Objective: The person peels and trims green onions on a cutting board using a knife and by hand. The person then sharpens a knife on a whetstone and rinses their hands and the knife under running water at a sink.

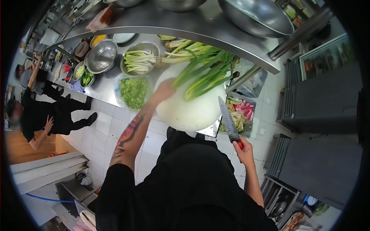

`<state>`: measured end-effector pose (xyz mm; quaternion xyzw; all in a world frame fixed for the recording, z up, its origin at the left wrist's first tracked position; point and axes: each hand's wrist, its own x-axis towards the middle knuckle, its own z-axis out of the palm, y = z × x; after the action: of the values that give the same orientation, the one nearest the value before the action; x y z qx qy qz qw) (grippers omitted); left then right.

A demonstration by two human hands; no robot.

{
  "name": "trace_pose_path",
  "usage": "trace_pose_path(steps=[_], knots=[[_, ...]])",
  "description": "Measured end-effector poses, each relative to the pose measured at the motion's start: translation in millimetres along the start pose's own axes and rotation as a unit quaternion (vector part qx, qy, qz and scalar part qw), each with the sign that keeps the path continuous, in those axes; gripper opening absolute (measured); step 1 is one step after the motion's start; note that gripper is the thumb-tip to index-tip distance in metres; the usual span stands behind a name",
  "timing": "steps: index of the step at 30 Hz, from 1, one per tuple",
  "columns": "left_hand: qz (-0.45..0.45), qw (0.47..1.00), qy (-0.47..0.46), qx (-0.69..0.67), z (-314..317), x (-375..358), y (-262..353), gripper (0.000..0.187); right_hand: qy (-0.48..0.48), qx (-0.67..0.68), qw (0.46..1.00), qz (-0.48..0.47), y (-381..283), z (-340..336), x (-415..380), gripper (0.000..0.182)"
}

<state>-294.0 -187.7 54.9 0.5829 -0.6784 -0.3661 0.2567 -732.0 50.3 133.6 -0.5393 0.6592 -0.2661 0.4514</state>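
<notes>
My right hand (244,150) is wrapped round the red handle of a kitchen knife (229,121), its blade pointing up and away beside the board's right edge. My left hand (165,90), slightly blurred, closes on the near end of some green spring onions (208,73). These long leaves lie over a round white cutting board (189,111) and run toward its far right. Behind the board rest more spring onions with pale stalks (179,54). A bag of chopped greens (133,93) lies left of my left hand, and a steel bowl (155,47) holds cut white stalks (139,61).
A steel shelf (169,30) with large metal bowls (256,17) overhangs the counter. Another steel bowl (101,56) stands farther left. Below the board's right side is a bin of vegetable scraps (241,113). At left, a person in black (50,111) is in the aisle.
</notes>
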Motion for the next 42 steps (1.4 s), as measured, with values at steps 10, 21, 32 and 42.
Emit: trace_pose_path(steps=[10,21,32,42], knots=[[0.142,0.974,-0.1,0.142,27.0,-7.4,74.9,0.088,0.058,0.094,0.99,0.088,33.6,8.9,-27.0,0.024],[0.2,0.946,-0.013,0.254,72.2,-16.5,95.6,0.088,0.095,0.087,0.984,0.127,17.3,12.9,-34.1,0.024],[-0.019,0.917,-0.098,0.387,-42.3,186.5,-21.3,0.033,0.128,0.07,0.98,0.135,-12.0,30.2,-61.5,0.024],[0.116,0.943,0.147,0.276,-25.0,269.4,-59.0,0.039,0.145,0.04,0.978,0.146,-20.6,34.1,-81.3,0.022]])
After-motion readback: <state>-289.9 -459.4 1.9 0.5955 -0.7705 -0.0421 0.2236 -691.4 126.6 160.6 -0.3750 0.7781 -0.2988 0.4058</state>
